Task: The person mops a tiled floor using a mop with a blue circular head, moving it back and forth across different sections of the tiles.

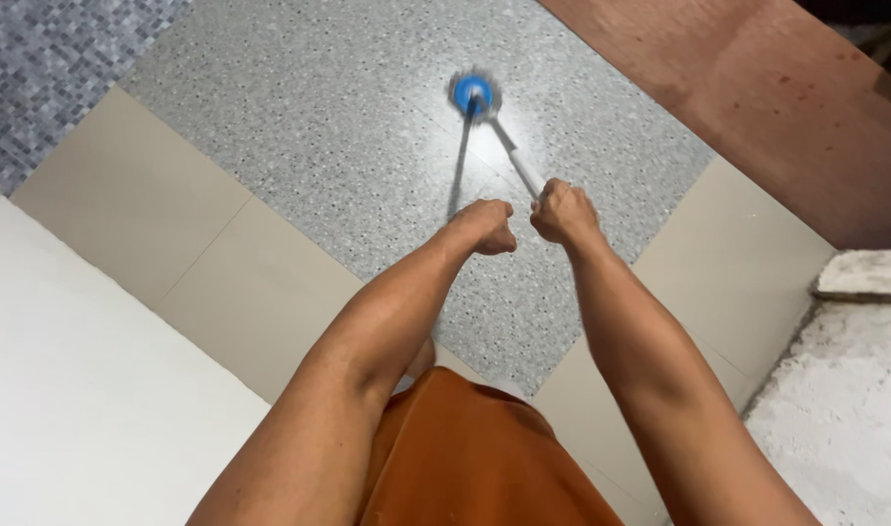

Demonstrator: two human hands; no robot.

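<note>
My right hand [563,210] is clenched around the upper end of a white mop handle [519,162], fingers wrapped fully about the shaft. My left hand [488,226] sits just beside it, curled into a fist; whether it grips the same handle cannot be told, since no shaft shows within it. Both forearms reach forward from the bottom edge of the view, above an orange garment [470,453] at my waist. The handle slopes away and down from my right hand to a blue round mop head [474,93], blurred, which rests on the grey speckled floor [348,146] toward its far edge. A thin dark shadow [458,166] of the handle lies on the floor beside the shaft. Beige tiles [133,205] border the speckled floor on the near side; a red-brown strip [757,88] borders the far right; rough white masonry [845,390] fills the right corner.
</note>
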